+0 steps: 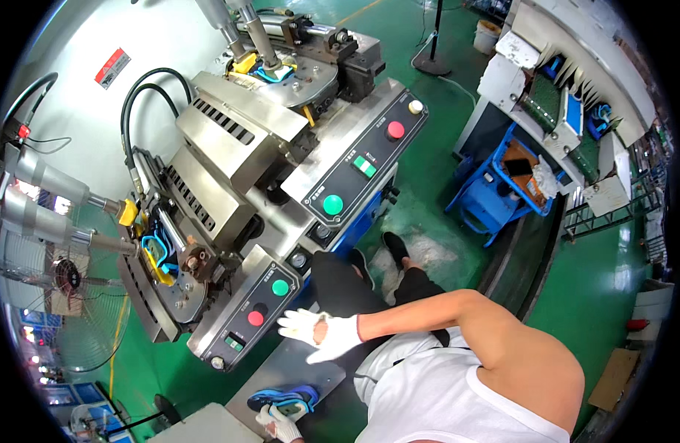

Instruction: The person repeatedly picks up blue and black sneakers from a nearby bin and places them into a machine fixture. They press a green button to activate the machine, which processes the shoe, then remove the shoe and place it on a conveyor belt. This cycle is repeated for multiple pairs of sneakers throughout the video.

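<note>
My left hand (279,426), in a white glove, grips the near edge of a dark shoe upper (284,399) with bright blue and purple edging. The upper rests on a grey metal plate (326,371). My right hand (321,334), also gloved in white, is held out with its fingers apart and nothing in them. It is beside the front control panel (245,314), which has green and red buttons. Behind it stands a two-station metal machine (233,136). Blue and yellow pieces (159,251) sit under its rods at the near station; similar pieces (270,70) are at the far one.
A second control panel (366,159) slopes away to the upper right. At the left is a large wire-guarded fan (66,295). A blue cart (495,192) with a tray stands on the green floor beside a conveyor machine (554,111). A cardboard box (613,378) lies at far right.
</note>
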Motion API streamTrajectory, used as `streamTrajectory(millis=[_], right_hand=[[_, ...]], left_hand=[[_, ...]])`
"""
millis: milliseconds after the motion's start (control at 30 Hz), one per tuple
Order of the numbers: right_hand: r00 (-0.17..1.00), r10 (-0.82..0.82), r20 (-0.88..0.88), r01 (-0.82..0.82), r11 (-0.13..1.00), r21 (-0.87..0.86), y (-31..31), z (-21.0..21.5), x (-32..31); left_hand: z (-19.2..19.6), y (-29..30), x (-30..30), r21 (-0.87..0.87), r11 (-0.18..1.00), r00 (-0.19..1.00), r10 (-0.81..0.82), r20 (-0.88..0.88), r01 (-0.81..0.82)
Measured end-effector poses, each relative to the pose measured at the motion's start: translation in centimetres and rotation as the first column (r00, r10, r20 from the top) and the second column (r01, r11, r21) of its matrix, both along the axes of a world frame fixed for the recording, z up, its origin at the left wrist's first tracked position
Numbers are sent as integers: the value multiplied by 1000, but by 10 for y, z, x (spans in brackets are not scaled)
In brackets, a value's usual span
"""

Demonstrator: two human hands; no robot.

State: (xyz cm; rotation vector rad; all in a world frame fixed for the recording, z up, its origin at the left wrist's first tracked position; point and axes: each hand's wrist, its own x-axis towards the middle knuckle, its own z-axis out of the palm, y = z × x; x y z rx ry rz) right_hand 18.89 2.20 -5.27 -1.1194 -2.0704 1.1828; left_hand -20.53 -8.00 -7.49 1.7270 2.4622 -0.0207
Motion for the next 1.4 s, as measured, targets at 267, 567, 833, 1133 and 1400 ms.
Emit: streamTrajectory(millis=[267, 567, 833, 1133, 1400], right_hand=[[990, 128, 56, -121, 986, -112, -61, 3, 31], [941, -337, -40, 339, 934, 114, -133, -4, 154], [-365, -753, -548, 571, 284, -770, -244, 20, 211], [-420, -603, -678, 852, -519, -66, -220, 83, 459], [-701, -693, -168, 644, -716, 268, -160, 94, 769]], left_hand=[[64, 40, 127, 420, 894, 814, -356, 459, 155], [88, 94, 354, 519, 608, 323, -779, 537, 601], [134, 70, 508, 651, 164, -390, -684, 616, 741], [83, 70, 506, 463, 132, -240, -714, 657, 876], [37, 81, 458, 115, 331, 115, -600, 792, 937]])
